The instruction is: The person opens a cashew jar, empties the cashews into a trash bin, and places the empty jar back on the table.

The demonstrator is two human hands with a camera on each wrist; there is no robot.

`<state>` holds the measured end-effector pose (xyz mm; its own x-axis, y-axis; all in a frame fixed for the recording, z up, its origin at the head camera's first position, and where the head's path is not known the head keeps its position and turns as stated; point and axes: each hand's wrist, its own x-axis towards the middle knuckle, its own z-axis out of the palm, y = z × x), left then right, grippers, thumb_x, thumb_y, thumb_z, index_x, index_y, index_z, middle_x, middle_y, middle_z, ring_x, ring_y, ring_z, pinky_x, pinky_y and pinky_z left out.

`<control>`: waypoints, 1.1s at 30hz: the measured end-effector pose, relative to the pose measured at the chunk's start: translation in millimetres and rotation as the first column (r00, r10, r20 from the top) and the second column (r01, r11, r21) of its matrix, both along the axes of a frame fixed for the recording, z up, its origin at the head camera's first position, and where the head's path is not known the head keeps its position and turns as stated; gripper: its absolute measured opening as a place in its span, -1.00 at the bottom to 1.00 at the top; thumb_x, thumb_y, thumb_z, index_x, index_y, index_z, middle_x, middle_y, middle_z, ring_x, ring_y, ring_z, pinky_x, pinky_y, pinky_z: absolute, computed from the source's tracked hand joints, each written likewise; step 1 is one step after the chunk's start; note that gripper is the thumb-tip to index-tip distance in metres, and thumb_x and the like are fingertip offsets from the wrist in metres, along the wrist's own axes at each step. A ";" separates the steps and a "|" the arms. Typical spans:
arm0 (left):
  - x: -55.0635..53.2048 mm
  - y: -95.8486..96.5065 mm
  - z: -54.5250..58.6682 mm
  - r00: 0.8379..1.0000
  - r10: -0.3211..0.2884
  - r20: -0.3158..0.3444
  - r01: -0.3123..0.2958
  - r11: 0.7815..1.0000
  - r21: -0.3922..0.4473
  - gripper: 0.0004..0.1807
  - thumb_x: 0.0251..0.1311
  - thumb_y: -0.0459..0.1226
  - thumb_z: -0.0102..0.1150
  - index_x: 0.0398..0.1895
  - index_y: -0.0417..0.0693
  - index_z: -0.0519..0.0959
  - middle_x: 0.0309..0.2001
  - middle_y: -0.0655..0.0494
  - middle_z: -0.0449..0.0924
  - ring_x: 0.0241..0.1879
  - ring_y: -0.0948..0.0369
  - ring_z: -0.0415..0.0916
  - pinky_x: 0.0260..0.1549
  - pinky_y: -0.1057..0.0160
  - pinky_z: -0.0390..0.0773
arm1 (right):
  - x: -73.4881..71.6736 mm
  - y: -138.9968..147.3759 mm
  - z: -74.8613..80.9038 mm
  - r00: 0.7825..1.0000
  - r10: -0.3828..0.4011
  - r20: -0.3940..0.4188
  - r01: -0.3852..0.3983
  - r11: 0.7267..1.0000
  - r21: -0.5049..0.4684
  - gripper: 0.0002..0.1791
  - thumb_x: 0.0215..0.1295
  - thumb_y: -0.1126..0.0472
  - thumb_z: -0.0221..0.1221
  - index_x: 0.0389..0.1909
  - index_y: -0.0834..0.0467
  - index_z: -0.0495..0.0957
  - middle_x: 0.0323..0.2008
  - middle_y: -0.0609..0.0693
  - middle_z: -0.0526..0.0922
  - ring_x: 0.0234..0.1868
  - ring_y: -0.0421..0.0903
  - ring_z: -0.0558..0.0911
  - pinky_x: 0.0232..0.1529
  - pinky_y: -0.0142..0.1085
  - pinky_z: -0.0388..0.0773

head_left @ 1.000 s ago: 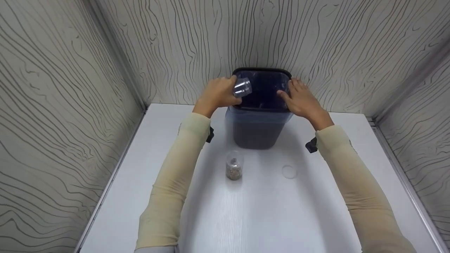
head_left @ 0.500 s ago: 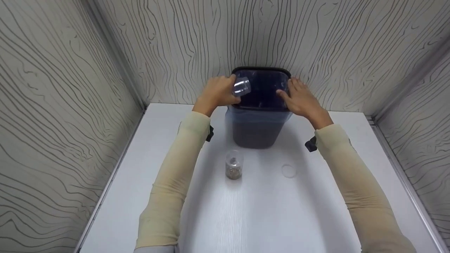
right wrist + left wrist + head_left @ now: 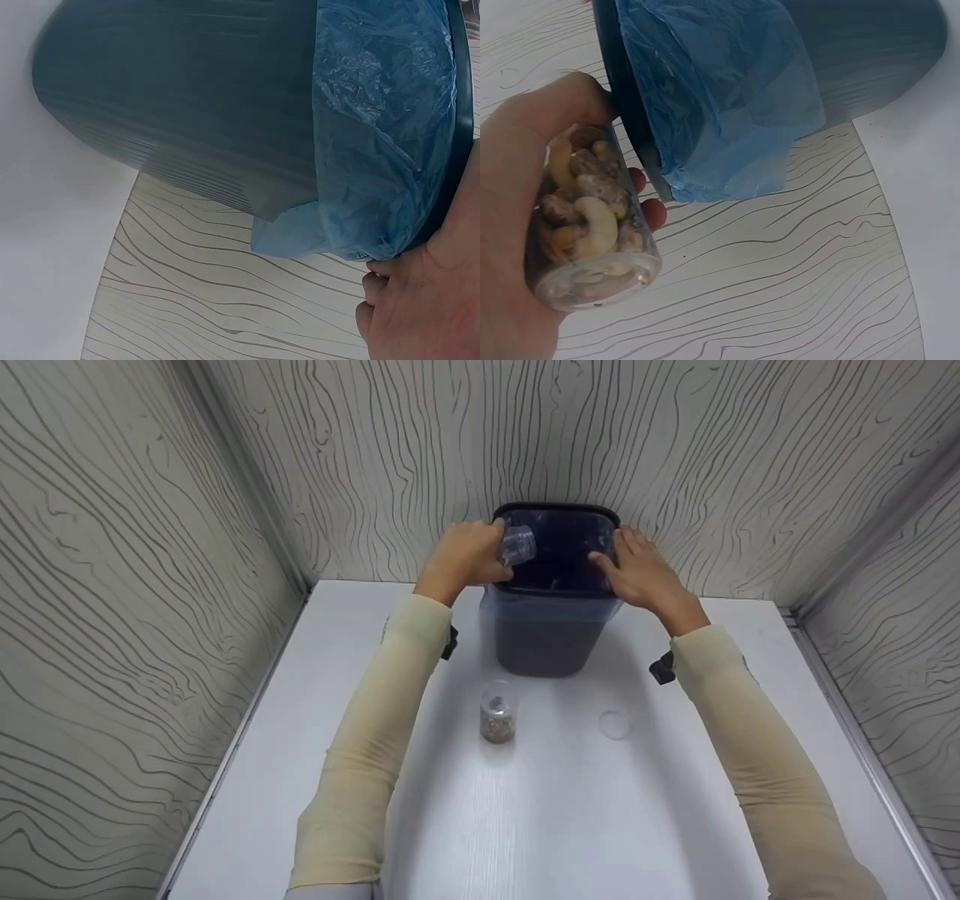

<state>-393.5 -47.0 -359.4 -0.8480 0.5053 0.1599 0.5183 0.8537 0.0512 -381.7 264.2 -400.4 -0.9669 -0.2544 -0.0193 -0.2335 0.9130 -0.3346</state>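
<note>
My left hand (image 3: 466,556) grips a clear jar (image 3: 517,546) of mixed nuts at the left rim of the bin. In the left wrist view the jar of nuts (image 3: 592,206) lies tilted, its base toward the camera and its other end hidden by the hand and rim. The dark trash bin (image 3: 547,649) stands upright, lined with a blue bag (image 3: 720,97) folded over its rim. My right hand (image 3: 645,572) holds the bin's right rim, thumb inside and fingers outside. The bin's inside is too dark to make out.
A second clear container (image 3: 498,720) with small brownish contents stands on the white table (image 3: 555,810) in front of the bin. To its right lies a thin clear ring or lid (image 3: 616,725). A patterned wall (image 3: 420,450) rises right behind the bin.
Both hands, the bin and the jar keep nearly the same place. The bright shine on the jar's end over the bin has faded.
</note>
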 end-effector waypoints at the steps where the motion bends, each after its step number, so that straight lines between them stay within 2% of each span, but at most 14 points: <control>1: 0.3 0.1 0.3 1.000 0.001 -0.003 -0.001 1.000 -0.008 -0.23 0.24 0.06 0.38 0.41 -0.19 0.48 -0.08 -0.07 0.73 -0.11 -0.05 0.69 -0.04 -0.13 0.69 | 0.1 0.1 -0.2 1.000 -0.001 0.003 0.001 1.000 0.000 0.06 0.63 -0.44 -0.45 0.69 0.38 -0.29 0.71 0.36 -0.35 0.73 0.33 -0.30 0.69 0.20 -0.34; 4: 0.5 0.2 0.6 1.000 0.003 -0.011 -0.004 1.000 -0.020 -0.19 0.24 0.05 0.38 0.47 -0.20 0.44 -0.05 -0.08 0.73 -0.09 -0.05 0.70 -0.01 -0.13 0.68 | 0.3 -0.2 -0.6 1.000 0.000 -0.005 0.000 1.000 -0.003 0.06 0.64 -0.43 -0.45 0.69 0.39 -0.28 0.71 0.38 -0.33 0.73 0.34 -0.28 0.69 0.20 -0.33; 8: 1.6 -0.3 1.1 0.999 -0.005 -0.040 0.003 0.999 -0.046 -0.28 0.25 0.01 0.38 0.39 -0.18 0.49 -0.10 -0.07 0.73 -0.16 -0.03 0.68 -0.06 -0.12 0.69 | 0.0 -0.4 -0.9 1.000 -0.004 -0.009 0.004 1.000 -0.009 0.06 0.64 -0.43 -0.43 0.68 0.40 -0.26 0.71 0.38 -0.31 0.73 0.33 -0.28 0.69 0.19 -0.32; 18: 3.9 1.6 2.3 0.996 -0.008 -0.091 -0.001 0.995 -0.101 -0.33 0.26 -0.05 0.38 0.38 -0.15 0.50 -0.16 -0.07 0.74 -0.36 0.12 0.46 -0.18 -0.06 0.71 | 0.5 -1.1 -1.0 1.000 -0.003 -0.020 0.003 1.000 -0.015 0.03 0.67 -0.38 -0.40 0.68 0.42 -0.25 0.71 0.40 -0.31 0.73 0.34 -0.28 0.69 0.19 -0.31; 24: 4.9 3.7 4.2 0.993 -0.003 -0.117 -0.013 0.990 -0.140 -0.39 0.25 -0.05 0.44 0.28 -0.11 0.53 -0.14 -0.03 0.76 -0.31 0.07 0.63 -0.17 -0.04 0.72 | 0.6 -1.6 -1.2 1.000 -0.003 -0.018 0.003 1.000 -0.009 0.03 0.67 -0.39 -0.41 0.68 0.42 -0.25 0.71 0.39 -0.31 0.73 0.34 -0.27 0.69 0.19 -0.31; 33: 4.9 4.7 5.7 0.991 0.012 -0.134 -0.038 0.980 -0.194 -0.34 0.31 -0.01 0.42 0.39 -0.06 0.48 -0.11 -0.05 0.77 -0.27 0.04 0.69 -0.14 -0.04 0.73 | 1.0 -0.7 -1.5 1.000 -0.001 -0.015 0.000 1.000 -0.012 0.04 0.66 -0.40 -0.43 0.67 0.43 -0.26 0.70 0.41 -0.30 0.73 0.35 -0.28 0.69 0.20 -0.30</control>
